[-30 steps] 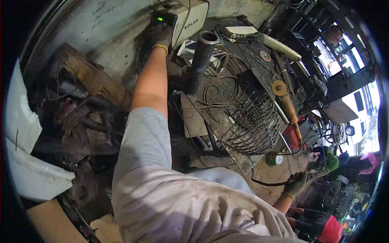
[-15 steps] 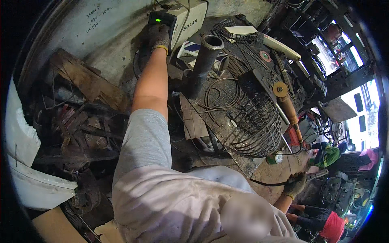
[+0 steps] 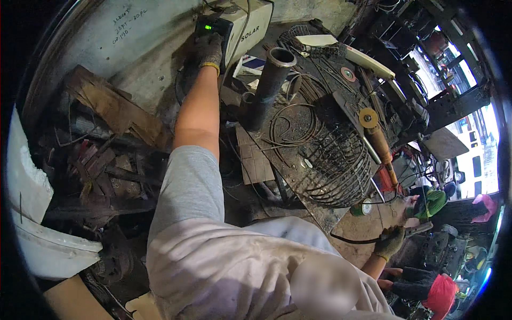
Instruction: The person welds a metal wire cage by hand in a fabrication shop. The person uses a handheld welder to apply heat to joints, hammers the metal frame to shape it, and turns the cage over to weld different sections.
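At the end of my outstretched arm, my gloved left hand (image 3: 209, 50) is at the dark front panel of a cream welding machine (image 3: 255, 32), just below its small green lit display (image 3: 208, 27). Its fingers are bent together against the panel, and whatever they pinch is hidden behind the glove. Low on the right, my gloved right hand (image 3: 389, 242) is wrapped round a welding electrode holder (image 3: 419, 229), whose jaw end points to the right. A black cable (image 3: 349, 240) runs from that hand to the left, past the table's corner.
On the cluttered metal table stand an upright flanged pipe (image 3: 264, 85), coiled wire (image 3: 290, 125) and a curved rod grid (image 3: 341, 170). A green tin (image 3: 362, 207) sits beyond the table. Scrap wood (image 3: 114, 106) leans left. Another person in red (image 3: 441, 293) is at lower right.
The lit digits on the welding machine's display look different. My left hand has shifted very slightly on the panel; my right hand still grips the electrode holder, nearly unmoved.
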The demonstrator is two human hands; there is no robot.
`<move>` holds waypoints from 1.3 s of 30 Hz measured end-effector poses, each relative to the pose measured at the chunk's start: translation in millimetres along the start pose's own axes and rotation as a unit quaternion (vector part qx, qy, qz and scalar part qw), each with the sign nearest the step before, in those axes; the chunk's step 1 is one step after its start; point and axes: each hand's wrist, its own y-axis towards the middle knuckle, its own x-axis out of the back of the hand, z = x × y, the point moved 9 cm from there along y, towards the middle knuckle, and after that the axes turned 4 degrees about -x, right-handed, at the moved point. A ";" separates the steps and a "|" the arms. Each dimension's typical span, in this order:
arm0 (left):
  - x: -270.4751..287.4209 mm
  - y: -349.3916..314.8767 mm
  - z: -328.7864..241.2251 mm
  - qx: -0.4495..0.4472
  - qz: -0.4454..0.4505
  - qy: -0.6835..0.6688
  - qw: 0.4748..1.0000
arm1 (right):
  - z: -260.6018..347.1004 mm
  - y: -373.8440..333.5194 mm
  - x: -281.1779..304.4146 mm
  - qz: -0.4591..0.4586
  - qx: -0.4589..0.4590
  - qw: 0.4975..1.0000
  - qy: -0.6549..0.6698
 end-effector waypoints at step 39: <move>23.1 -28.3 -58.7 0.082 0.007 -0.118 0.990 | -4.1 6.1 35.0 0.040 -0.002 0.999 -0.010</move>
